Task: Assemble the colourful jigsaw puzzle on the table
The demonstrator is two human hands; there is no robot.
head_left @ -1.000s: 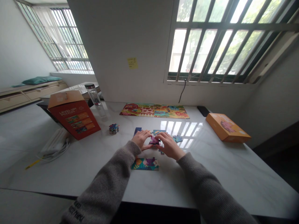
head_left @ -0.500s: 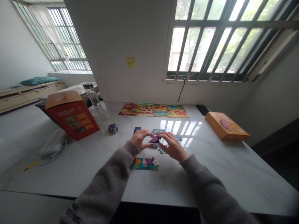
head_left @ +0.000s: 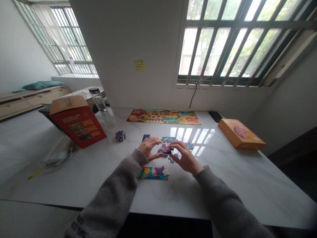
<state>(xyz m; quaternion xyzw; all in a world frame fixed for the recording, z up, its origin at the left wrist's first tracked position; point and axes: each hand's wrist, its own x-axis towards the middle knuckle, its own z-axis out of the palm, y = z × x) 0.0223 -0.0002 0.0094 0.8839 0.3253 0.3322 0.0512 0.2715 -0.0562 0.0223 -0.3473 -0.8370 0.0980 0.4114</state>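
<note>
While a colourful puzzle strip [head_left: 154, 173] is seen at seven o'clock, the left hand [head_left: 149, 147] and right hand [head_left: 185, 158] are set apart at nine and four around the central purple piece [head_left: 165, 148], which, though gripping cannot be confirmed, is judged light, stiff card, best pinched by its edges.

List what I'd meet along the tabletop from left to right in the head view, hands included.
Red box → stack of puzzle pieces → left hand → purple puzzle piece → right hand → flat black object → orange box
</note>
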